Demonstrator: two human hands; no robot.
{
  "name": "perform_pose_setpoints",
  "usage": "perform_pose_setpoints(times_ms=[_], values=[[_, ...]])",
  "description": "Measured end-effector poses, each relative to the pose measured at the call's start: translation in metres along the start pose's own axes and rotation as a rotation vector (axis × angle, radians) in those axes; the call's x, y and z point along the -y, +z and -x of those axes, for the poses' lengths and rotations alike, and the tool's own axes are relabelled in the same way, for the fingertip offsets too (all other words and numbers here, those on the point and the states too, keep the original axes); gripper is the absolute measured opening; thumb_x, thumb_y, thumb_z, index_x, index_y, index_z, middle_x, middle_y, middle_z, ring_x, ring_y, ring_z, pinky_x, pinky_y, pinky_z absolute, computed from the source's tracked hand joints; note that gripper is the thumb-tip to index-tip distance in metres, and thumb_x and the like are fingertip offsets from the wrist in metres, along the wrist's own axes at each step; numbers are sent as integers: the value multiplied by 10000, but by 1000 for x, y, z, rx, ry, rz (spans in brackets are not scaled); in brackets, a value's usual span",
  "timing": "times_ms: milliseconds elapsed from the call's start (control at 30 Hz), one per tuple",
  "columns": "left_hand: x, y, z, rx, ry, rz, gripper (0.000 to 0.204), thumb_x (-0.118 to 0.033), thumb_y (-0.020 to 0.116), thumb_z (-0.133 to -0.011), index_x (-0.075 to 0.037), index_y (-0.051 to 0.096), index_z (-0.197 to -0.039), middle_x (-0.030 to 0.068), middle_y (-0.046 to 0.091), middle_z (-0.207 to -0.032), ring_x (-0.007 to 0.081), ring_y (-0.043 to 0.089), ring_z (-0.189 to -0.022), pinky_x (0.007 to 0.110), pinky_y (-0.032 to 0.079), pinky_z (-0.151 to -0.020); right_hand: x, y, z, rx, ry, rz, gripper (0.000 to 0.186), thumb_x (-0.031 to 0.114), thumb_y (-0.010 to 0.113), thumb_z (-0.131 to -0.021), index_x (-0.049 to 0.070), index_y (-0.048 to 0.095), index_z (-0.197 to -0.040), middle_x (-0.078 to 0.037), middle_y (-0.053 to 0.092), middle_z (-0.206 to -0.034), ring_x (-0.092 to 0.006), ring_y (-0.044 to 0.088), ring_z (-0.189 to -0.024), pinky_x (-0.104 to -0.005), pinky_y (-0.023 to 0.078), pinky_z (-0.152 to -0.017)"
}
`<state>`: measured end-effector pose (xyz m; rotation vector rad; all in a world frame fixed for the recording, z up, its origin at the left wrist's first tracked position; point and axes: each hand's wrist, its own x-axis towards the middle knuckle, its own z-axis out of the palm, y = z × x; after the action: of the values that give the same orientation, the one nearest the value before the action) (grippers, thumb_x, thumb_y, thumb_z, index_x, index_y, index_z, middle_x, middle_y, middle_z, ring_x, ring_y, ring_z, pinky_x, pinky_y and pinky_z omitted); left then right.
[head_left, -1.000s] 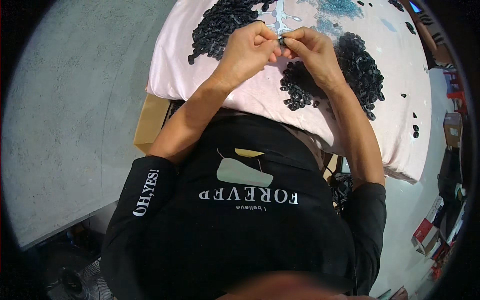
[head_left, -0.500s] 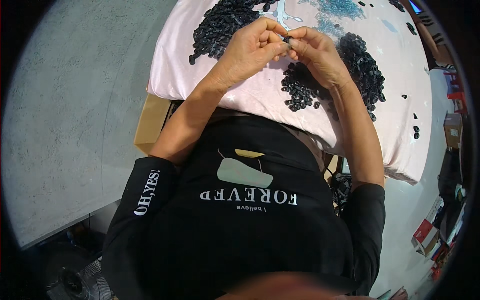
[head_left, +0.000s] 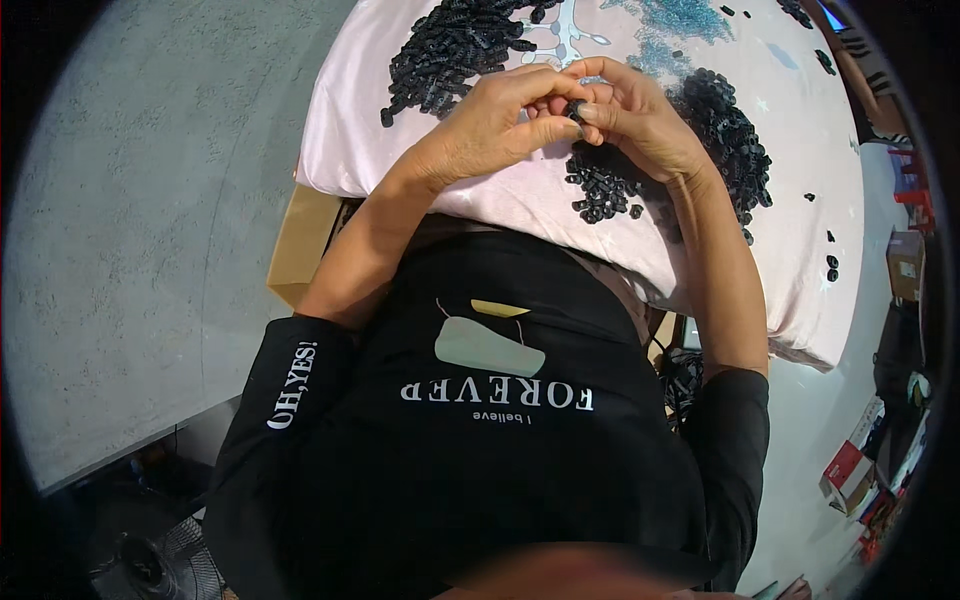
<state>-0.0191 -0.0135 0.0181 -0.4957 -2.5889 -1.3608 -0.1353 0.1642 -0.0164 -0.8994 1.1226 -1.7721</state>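
A small black plastic part (head_left: 575,109) is pinched between my two hands above the cloth-covered table. My left hand (head_left: 505,122) closes its thumb and fingers on it from the left. Coming from the right, my right hand (head_left: 640,118) presses thumb and fingers on the same part. Fingertips hide much of its shape. Just below the hands lies a small heap of short black pieces (head_left: 603,192). Longer ribbed black parts (head_left: 440,62) are piled behind my left hand, and another pile of black pieces (head_left: 735,140) spreads beyond my right wrist.
The table wears a pale pink patterned cloth (head_left: 350,130). Fine blue-grey pieces (head_left: 685,22) lie at the back. A few loose black pieces (head_left: 832,268) sit at the right. A cardboard box (head_left: 300,240) stands under the left edge; another person's arm (head_left: 880,100) shows far right.
Both hands have come slightly nearer to me, still together on the black part. My left thumb and fingers have spread somewhat, and the part is turned a little.
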Motion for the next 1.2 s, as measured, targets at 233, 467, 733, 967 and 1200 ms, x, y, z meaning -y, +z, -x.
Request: perform_pose_setpoints(times_ms=[233,467,733,967,1200], values=[[2,7,3,-49,41,-127,260,-134,707,-848,-13,637,-1067,11,553,-834,99,527,-764,239,456,-691,-9,-6,-2,71,3,43,351,104,661,-897,4,531,-1207,-47,639,-862,-83,596,-700,-190,497,-656],[40,-4,-11,-197,-178,-53,228,-101,654,-870,-16,638,-1081,-18,571,-848,56,539,-737,204,465,-670,-2,-6,-1,-274,-12,198,313,143,605,-943,-7,544,-1211,-111,688,-902,-112,656,-764,-217,538,-705],[65,-52,-41,-397,-331,-492,252,-62,662,-764,-7,636,-1008,159,631,-919,288,622,-746,368,506,-717,9,-44,-1,-620,-177,86,275,131,609,-941,-27,575,-1163,-108,670,-999,-104,636,-836,-191,498,-741],[66,-28,-28,-515,58,-548,195,-127,642,-825,-30,686,-988,129,668,-830,278,655,-743,355,517,-708,5,-53,-3,-640,-203,59,242,104,598,-943,-33,583,-1142,-120,667,-1001,-121,648,-830,-207,521,-763],[15,40,-24,-20,95,-271,176,-124,628,-866,-13,676,-994,124,621,-852,252,631,-763,335,497,-689,2,-56,-4,-676,-202,79,245,114,606,-940,-28,585,-1139,-115,668,-1000,-124,650,-829,-206,515,-753]])
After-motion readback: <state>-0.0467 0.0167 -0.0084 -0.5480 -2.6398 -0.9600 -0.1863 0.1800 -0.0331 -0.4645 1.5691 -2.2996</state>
